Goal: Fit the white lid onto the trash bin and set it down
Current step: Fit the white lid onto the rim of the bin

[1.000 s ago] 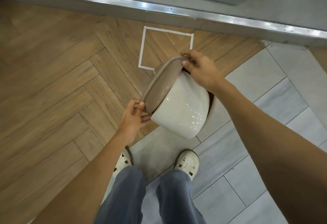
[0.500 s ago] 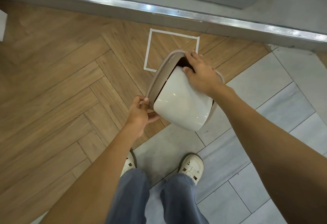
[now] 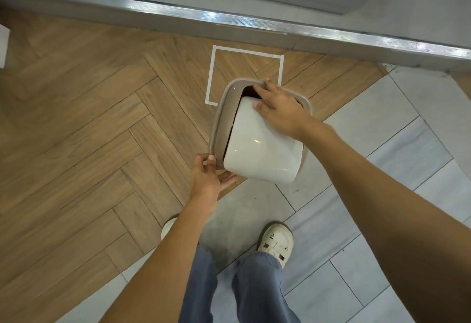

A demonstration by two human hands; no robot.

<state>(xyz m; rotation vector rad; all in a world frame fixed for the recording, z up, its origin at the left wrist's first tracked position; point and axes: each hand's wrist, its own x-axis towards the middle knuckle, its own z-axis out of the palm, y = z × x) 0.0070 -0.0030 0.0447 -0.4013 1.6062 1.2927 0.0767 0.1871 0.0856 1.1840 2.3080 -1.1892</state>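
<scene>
The glossy white trash bin (image 3: pixel 260 149) hangs tilted above the floor, its rounded base towards me and its mouth facing away and left. The pale beige-white lid (image 3: pixel 219 121), a frame-like ring, sits loosely around the bin's mouth with a dark gap showing along its left and far sides. My left hand (image 3: pixel 209 177) pinches the lid's near-left corner. My right hand (image 3: pixel 280 106) lies spread over the bin's upper wall, with its fingertips reaching the lid's far rim.
A white tape square (image 3: pixel 211 75) marks the wood floor just beyond the bin, partly hidden by it. A metal threshold strip (image 3: pixel 254 25) runs across behind the square. My two shoes (image 3: pixel 276 242) stand on the grey tiles below the bin.
The lid has swung from slanting across the bin's mouth to lying around it. Bin and both hands have moved away from me, towards the tape square. My right hand has flattened onto the bin.
</scene>
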